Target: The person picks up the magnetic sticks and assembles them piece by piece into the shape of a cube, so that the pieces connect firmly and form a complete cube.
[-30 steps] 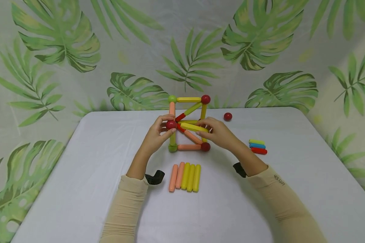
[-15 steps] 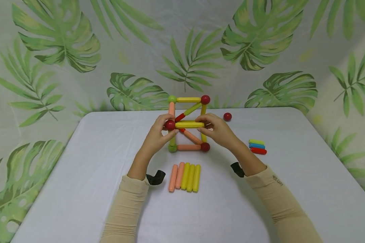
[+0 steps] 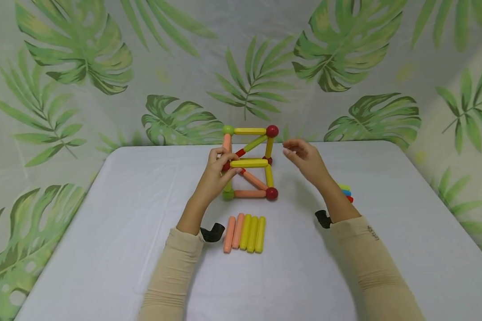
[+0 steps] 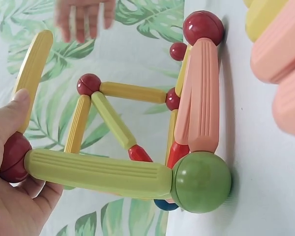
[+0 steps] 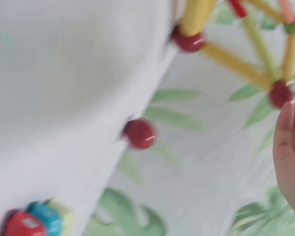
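Note:
A frame of balls and plastic rods, like a magnetic building set, stands upright on the table. My left hand [image 3: 214, 174] grips a red ball [image 4: 14, 157] at its near upper left corner, mostly hidden by the fingers in the head view. From that ball a yellow rod [image 3: 249, 163] sticks out to the right, the thumb lying along its base. A lime rod [image 4: 98, 172] runs from the ball to a green ball [image 4: 201, 182] at the table. My right hand [image 3: 307, 162] hangs to the right of the frame with loosely bent fingers, holding nothing.
Pink rods [image 3: 230, 234] and yellow rods [image 3: 252, 234] lie in a row before the frame. A loose red ball [image 5: 140, 133] rests behind the right hand, hidden in the head view. Short red [image 5: 24, 225], blue [image 5: 46, 219] and lime rods lie at the right.
My right hand has let go of the yellow rod and moved right. The rod, tilted at first, now lies level from the red ball. My left fingers have shifted over ball and rod.

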### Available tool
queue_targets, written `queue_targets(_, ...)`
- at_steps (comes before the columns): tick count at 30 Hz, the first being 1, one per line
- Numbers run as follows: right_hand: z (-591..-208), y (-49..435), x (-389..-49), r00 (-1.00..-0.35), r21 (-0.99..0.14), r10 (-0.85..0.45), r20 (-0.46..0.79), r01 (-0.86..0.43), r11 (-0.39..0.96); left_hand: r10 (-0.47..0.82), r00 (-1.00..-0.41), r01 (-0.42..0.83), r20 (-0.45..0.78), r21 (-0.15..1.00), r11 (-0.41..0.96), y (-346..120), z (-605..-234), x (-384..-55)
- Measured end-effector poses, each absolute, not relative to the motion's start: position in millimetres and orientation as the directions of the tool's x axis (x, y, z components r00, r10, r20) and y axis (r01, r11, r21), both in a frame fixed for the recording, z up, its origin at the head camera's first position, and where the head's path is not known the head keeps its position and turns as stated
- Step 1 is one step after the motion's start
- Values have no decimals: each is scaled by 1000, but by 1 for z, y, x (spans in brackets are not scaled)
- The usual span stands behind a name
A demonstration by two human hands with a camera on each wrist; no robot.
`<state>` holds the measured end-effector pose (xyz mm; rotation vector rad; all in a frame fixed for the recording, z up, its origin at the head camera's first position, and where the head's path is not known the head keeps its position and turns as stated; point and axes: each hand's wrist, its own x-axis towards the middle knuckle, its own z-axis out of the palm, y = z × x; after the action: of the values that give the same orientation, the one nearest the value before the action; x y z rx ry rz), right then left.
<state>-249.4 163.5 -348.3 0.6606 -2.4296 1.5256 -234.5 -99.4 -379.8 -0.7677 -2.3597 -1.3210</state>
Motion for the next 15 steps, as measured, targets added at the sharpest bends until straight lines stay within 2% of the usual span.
queue_targets(5, -386, 197, -297, -944, -811, -143, 297, -329, 483, 293, -803, 596, 520, 681, 425, -100, -381, -235)
queue_targets(11, -408, 219, -325, -983, -727, -155, 100, -178, 663, 292, -802, 597, 521, 685, 418, -99, -381, -234)
queue_targets(15, -415, 225, -333, -980, -663, -197, -9, -142, 735, 291, -801, 599, 524, 684, 417, -98, -381, -234)
